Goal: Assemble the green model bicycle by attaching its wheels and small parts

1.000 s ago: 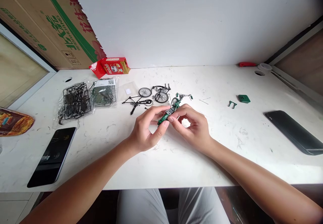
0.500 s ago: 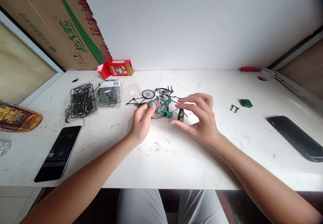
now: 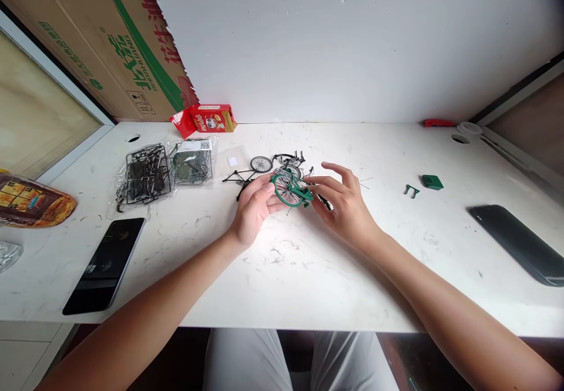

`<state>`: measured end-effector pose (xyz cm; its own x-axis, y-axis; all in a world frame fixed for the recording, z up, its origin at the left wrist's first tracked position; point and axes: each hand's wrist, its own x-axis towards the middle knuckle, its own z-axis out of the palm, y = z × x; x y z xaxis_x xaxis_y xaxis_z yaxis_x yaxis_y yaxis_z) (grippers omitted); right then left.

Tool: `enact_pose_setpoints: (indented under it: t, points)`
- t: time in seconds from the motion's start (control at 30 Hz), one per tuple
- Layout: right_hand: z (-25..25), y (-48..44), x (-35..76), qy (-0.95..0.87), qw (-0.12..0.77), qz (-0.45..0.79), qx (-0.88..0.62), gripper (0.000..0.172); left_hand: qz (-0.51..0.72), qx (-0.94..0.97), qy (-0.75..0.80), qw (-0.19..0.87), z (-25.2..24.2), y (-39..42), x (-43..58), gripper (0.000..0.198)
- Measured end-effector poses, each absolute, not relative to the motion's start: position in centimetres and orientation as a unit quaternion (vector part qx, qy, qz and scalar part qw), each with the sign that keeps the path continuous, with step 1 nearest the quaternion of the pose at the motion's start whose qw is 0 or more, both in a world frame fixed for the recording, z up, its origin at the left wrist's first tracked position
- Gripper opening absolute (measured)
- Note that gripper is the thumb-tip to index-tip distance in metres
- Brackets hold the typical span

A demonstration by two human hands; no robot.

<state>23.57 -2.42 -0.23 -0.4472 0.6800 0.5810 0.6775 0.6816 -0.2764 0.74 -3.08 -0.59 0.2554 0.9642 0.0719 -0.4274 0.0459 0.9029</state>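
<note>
A small green model bicycle [image 3: 287, 190] is held between my two hands above the middle of the table. My left hand [image 3: 254, 209] grips it at the spoked wheel, thumb on top of the rim and fingers beneath. From the other end, my right hand [image 3: 348, 206] has its thumb and some fingers closed on the frame, which they partly cover, while one finger sticks out. Just behind lie a black bicycle frame [image 3: 240, 176], a loose black wheel [image 3: 261, 164] and more black bicycle parts [image 3: 288, 158].
Plastic bags of black parts [image 3: 147, 174] and green parts [image 3: 192, 162] lie left, with a phone [image 3: 104, 266] nearer. A red box [image 3: 214, 118] stands at the back. To the right are a small green bracket [image 3: 411, 191], a green block [image 3: 432, 182] and a black case [image 3: 517, 244].
My right hand has come in from hovering apart and now touches the model bicycle. The bicycle has tilted and shifted slightly right in my left hand.
</note>
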Motion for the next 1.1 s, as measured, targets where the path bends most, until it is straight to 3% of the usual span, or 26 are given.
enact_pose_setpoints:
  t: [0.3, 0.47, 0.67, 0.77, 0.93, 1.1]
  points:
    - [0.3, -2.2, 24.2, -0.831, 0.391, 0.021, -0.396, 0.034, 0.523, 0.514, 0.265, 0.626, -1.0, -2.9, 0.1, 0.045]
    - [0.2, -2.1, 24.5, -0.81, 0.438, 0.028, -0.39, 0.026, 0.566, 0.582, 0.298, 0.502, -1.4, -2.9, -0.1, 0.06]
    - [-0.1, -2.5, 24.2, -0.769, 0.456, 0.201, -0.4, 0.02, 0.555, 0.671, 0.366, 0.328, -1.4, -2.5, -0.2, 0.065]
    - [-0.3, -2.7, 23.8, -0.743, 0.454, 0.292, -0.396, 0.02, 0.524, 0.705, 0.38, 0.292, -1.1, -2.4, -0.2, 0.069]
    - [-0.2, -2.9, 23.2, -0.679, 0.455, 0.435, -0.377, 0.028, 0.519, 0.665, 0.391, 0.368, 0.3, -1.8, 0.3, 0.087]
    - [0.1, -3.1, 22.9, -0.62, 0.432, 0.556, -0.347, 0.041, 0.457, 0.561, 0.329, 0.607, 2.1, 0.7, 1.3, 0.059]
